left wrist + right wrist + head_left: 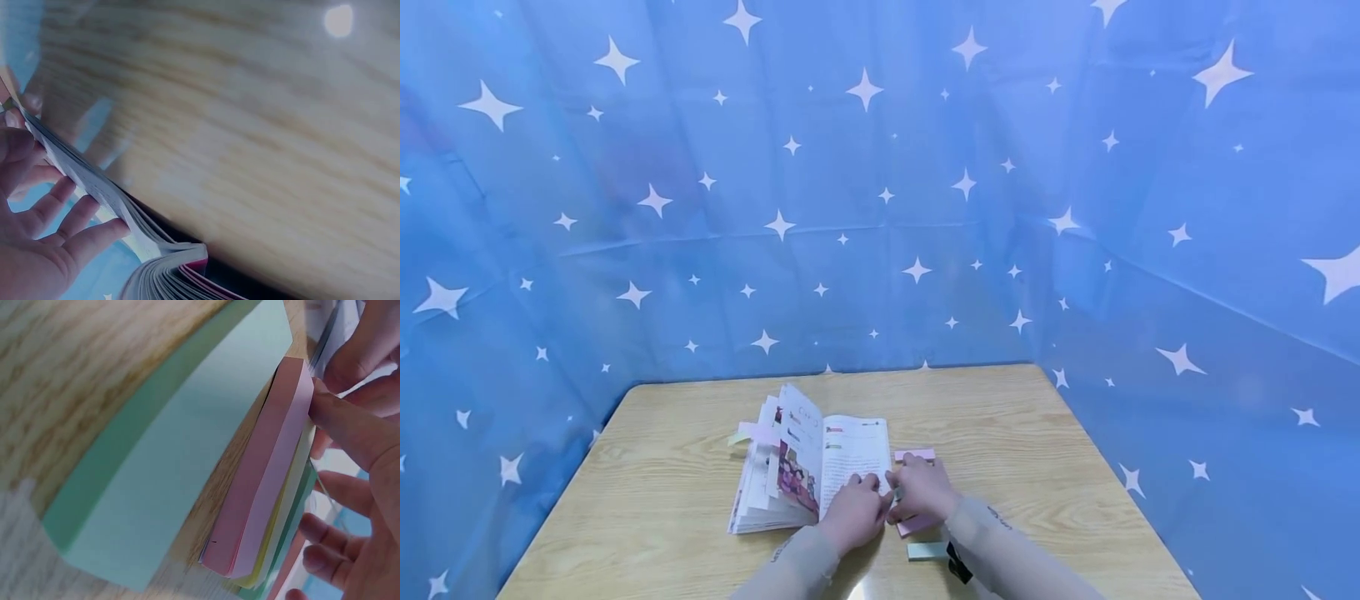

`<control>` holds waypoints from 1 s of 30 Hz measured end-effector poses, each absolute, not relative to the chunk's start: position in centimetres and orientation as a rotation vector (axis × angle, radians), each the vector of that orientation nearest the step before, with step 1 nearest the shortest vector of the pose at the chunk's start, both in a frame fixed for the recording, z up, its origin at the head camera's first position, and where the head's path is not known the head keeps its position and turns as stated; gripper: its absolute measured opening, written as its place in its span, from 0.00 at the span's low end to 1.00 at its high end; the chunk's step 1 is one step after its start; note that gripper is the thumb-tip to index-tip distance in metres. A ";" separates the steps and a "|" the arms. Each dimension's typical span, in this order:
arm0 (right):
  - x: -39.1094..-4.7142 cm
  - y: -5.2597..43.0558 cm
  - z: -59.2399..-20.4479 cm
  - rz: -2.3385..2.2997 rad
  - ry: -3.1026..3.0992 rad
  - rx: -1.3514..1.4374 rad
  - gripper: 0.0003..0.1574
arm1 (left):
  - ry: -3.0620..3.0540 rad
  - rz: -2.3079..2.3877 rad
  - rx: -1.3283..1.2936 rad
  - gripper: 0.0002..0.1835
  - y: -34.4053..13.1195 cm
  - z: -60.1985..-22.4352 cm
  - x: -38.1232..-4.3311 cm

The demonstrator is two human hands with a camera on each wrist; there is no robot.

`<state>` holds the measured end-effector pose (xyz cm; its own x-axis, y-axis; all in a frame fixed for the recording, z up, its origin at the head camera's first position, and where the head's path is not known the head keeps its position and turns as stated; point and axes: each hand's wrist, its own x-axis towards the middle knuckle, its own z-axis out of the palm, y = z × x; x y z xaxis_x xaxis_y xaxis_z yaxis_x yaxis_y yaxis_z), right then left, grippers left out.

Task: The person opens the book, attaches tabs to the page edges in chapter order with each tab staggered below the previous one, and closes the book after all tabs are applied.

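An open book (857,442) lies on the table, its left-hand pages fanned upward. My left hand (854,512) rests on the right page near its lower edge, fingers straight and spread over the paper in the left wrist view. At the page's right edge my right hand (922,490) meets the left fingertips and pinches a small yellow-green sticky note (7,104), seen nearly edge-on. Beneath the right hand lie sticky note pads: a pink pad (265,469) with yellow and green ones beside it. A mint pad (169,450) lies nearest the right wrist.
Pink and pale green sticky tabs (758,433) stick out from the book's left pages. Another pink pad (914,456) lies beyond the right hand. The wooden table (1037,467) ends at a blue star-patterned curtain (865,167) behind and at the sides.
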<state>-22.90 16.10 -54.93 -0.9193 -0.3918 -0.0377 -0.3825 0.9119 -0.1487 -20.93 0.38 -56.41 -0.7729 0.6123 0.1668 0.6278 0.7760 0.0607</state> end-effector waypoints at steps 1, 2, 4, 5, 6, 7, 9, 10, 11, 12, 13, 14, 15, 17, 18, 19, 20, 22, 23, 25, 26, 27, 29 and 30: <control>-22.8 16.0 -54.9 -0.223 2.996 -0.608 0.32 | -2.831 -0.182 -1.001 0.13 0.2 -56.5 -20.8; -22.6 15.8 -54.8 -0.234 2.986 -0.608 0.33 | -2.833 -0.198 -1.013 0.12 0.0 -56.6 -20.6; -22.4 15.6 -54.8 -0.248 2.969 -0.616 0.35 | -2.831 -0.229 -1.037 0.11 -0.4 -56.9 -20.4; -22.3 15.5 -54.8 -0.242 2.964 -0.622 0.36 | -2.825 -0.241 -1.051 0.10 -0.7 -57.1 -20.3; -22.3 15.4 -54.8 -0.226 2.968 -0.630 0.34 | -2.807 -0.247 -1.062 0.10 -0.8 -57.1 -20.3; -22.4 15.4 -54.8 -0.213 2.977 -0.632 0.35 | -2.788 -0.248 -1.071 0.11 -1.0 -57.1 -20.4; -22.6 15.4 -54.7 -0.194 2.992 -0.626 0.35 | -2.756 -0.261 -1.091 0.10 -1.0 -57.0 -20.8; -22.8 15.5 -54.6 -0.187 2.989 -0.617 0.35 | -2.751 -0.265 -1.100 0.09 -1.0 -56.9 -21.1; -23.0 15.6 -54.6 -0.184 2.983 -0.610 0.33 | -2.745 -0.264 -1.110 0.07 -0.9 -56.8 -21.3; -23.1 15.7 -54.6 -0.187 2.975 -0.600 0.34 | -2.746 -0.269 -1.118 0.06 -0.9 -56.7 -21.4; -23.2 15.7 -54.6 -0.197 2.962 -0.588 0.34 | -2.761 -0.283 -1.114 0.06 -0.8 -56.6 -21.5; -23.3 15.8 -54.5 -0.202 2.955 -0.583 0.34 | -2.782 -0.302 -1.107 0.06 -0.7 -56.5 -21.5; -23.3 15.9 -54.5 -0.205 2.947 -0.582 0.33 | -2.812 -0.333 -1.089 0.07 -0.6 -56.4 -21.5; -23.4 16.0 -54.5 -0.207 2.942 -0.588 0.29 | -2.864 -0.399 -1.056 0.09 -0.6 -56.2 -21.5; -23.5 16.0 -54.4 -0.197 2.950 -0.595 0.28 | -2.886 -0.432 -1.033 0.10 -0.5 -56.2 -21.5; -23.5 16.1 -54.4 -0.185 2.961 -0.604 0.25 | -2.909 -0.467 -1.016 0.10 -0.5 -56.1 -21.5; -23.6 16.1 -54.4 -0.176 2.973 -0.616 0.23 | -2.926 -0.492 -1.012 0.09 -0.4 -55.9 -21.6; -23.8 16.0 -54.4 -0.144 2.993 -0.650 0.23 | -2.965 -0.556 -0.997 0.08 -0.5 -55.6 -21.7; -23.8 15.9 -54.4 -0.132 3.000 -0.666 0.22 | -2.977 -0.579 -0.988 0.07 -0.7 -55.5 -21.7; -24.0 15.5 -54.4 -0.119 3.008 -0.688 0.23 | -3.000 -0.620 -0.977 0.06 -1.2 -55.1 -21.8; -24.0 15.3 -54.4 -0.111 3.015 -0.689 0.23 | -3.010 -0.632 -0.967 0.06 -1.5 -54.9 -21.7; -24.0 15.0 -54.4 -0.081 3.029 -0.693 0.23 | -3.014 -0.642 -0.956 0.06 -1.8 -54.7 -21.6; -24.1 14.3 -54.2 -0.021 3.066 -0.688 0.24 | -2.995 -0.638 -0.941 0.07 -2.4 -54.2 -21.4; -24.1 13.9 -54.1 0.030 3.097 -0.692 0.23 | -2.983 -0.637 -0.936 0.08 -2.6 -54.0 -21.3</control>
